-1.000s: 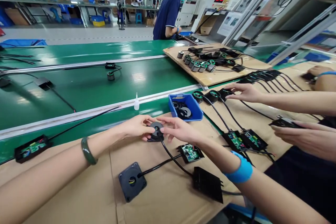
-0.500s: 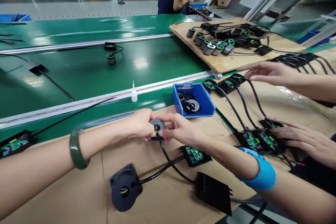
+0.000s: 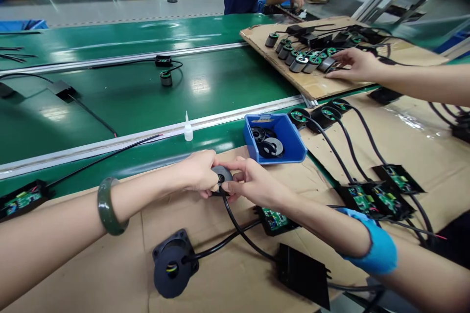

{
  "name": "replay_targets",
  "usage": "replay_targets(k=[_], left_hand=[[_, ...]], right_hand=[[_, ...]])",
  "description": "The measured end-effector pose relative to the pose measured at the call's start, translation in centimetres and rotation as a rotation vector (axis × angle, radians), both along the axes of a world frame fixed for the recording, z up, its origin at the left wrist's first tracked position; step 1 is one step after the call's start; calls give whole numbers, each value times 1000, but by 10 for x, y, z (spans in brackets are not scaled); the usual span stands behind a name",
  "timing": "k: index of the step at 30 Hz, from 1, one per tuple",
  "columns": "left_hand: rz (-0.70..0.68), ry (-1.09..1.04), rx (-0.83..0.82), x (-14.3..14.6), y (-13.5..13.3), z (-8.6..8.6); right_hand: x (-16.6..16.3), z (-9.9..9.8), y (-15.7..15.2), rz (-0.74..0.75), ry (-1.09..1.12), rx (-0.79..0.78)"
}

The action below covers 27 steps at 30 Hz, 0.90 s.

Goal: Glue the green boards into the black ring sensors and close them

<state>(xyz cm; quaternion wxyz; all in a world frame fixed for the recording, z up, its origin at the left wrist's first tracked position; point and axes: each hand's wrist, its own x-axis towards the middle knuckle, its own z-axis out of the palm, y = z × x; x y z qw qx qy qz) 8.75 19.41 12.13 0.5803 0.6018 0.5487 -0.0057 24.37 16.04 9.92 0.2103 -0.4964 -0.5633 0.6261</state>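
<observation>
Between my two hands is a round black motor housing (image 3: 222,174) with a hole in its middle. My left hand (image 3: 200,171) grips its left side, and my right hand (image 3: 251,181) pinches its right side. A black cable (image 3: 235,222) runs from the housing down to a black box (image 3: 303,274) lying on the cardboard. Below my hands lies a second black round housing on a square flange (image 3: 172,266). Its cable leads to an open black box with a green circuit board (image 3: 275,220), partly hidden behind my right forearm.
A blue bin (image 3: 297,144) with black rings stands beyond my right hand. A small white bottle (image 3: 188,129) is by the rail. A co-worker's hand (image 3: 356,66) touches motors on a raised cardboard sheet (image 3: 279,63). Cabled boxes (image 3: 389,200) lie at right. Someone stands behind the belt (image 3: 220,78).
The co-worker's one hand has moved up to the motors on the raised sheet; the other has left view. Parts on the belt have shifted right. My hands keep their hold.
</observation>
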Motion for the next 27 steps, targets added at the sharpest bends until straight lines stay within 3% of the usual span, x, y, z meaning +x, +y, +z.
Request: replay_targets(k=[14, 27], left_hand=[[2, -140, -52, -8, 2, -11], [134, -552, -104, -32, -21, -36]], right_hand=[[1, -3, -4, 7, 36, -20], [8, -11, -17, -46, -44, 159]])
